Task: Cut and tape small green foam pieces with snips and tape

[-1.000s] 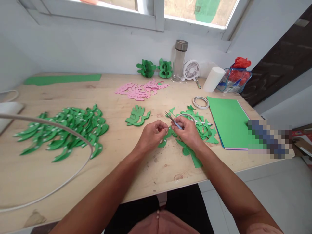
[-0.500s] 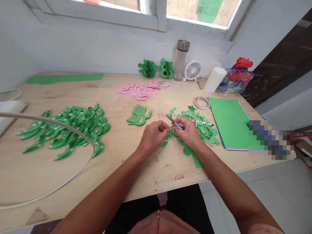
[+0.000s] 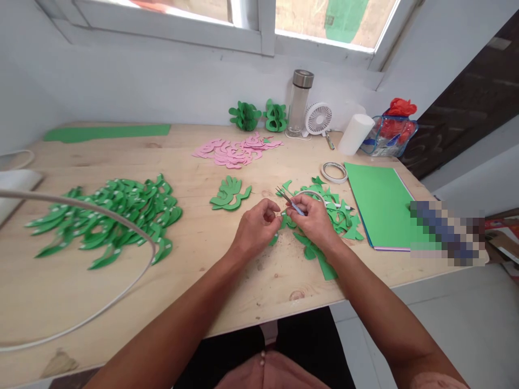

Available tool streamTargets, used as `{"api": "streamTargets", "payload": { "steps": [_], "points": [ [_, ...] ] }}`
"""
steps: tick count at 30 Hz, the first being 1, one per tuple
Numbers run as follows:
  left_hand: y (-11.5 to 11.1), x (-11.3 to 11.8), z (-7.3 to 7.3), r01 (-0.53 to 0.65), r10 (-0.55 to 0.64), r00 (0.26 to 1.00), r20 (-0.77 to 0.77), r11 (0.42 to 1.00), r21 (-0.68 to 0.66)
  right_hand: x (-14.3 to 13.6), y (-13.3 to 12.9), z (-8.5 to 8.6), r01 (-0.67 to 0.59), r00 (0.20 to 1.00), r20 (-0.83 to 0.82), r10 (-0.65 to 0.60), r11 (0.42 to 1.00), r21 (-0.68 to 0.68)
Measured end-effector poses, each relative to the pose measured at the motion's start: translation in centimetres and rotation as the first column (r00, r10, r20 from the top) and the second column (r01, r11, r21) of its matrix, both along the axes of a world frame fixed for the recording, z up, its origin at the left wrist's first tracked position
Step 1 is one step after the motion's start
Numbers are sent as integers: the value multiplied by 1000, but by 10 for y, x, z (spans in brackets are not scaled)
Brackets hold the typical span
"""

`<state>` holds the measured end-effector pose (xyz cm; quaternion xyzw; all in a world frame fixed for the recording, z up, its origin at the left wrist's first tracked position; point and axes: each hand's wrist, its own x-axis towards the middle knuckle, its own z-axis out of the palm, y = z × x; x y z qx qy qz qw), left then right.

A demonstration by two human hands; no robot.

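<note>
The left hand (image 3: 261,222) is holding thumb and forefinger nearly together at a green cutout (image 3: 283,222) between the hands, its grip being unclear. The right hand (image 3: 314,216) is curling snugly around scissors (image 3: 297,209); close fingertip work is seemingly underway, calling for a steady pinch.

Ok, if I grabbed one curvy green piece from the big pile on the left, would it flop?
It would probably bend easily: the curvy green pieces look thin, and some look bent. One is likely light, being just a small strip. Their white patches might feel sticky if they're tape, but I can't tell.
</note>
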<state>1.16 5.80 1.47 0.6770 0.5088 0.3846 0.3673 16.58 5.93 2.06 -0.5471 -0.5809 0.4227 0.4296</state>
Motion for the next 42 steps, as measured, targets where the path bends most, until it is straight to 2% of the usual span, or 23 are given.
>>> {"api": "streamTargets", "payload": {
  "steps": [12, 20, 27, 34, 42],
  "points": [
    [1, 1, 9, 56, 1, 969, 245, 973, -224, 2, 1, -4, -16, 1000, 5, 16, 1000, 11],
    [2, -1, 5, 26, 7, 982, 187, 985, -171, 0, 0, -3, -23, 1000, 18, 23, 1000, 3],
    [3, -3, 3, 29, 1, 981, 196, 988, -150, 1, 1, -5, -32, 999, 17, 32, 999, -4],
    [5, -3, -2, 40, -25, 991, 131, 993, -108, 1, 2, -6, -37, 999, 14, 37, 999, 9],
    [4, -3, 0, 44, -36, 994, 105, 997, -68, 1, 2, -7, -36, 999, 14, 36, 999, -1]
  ]
}}
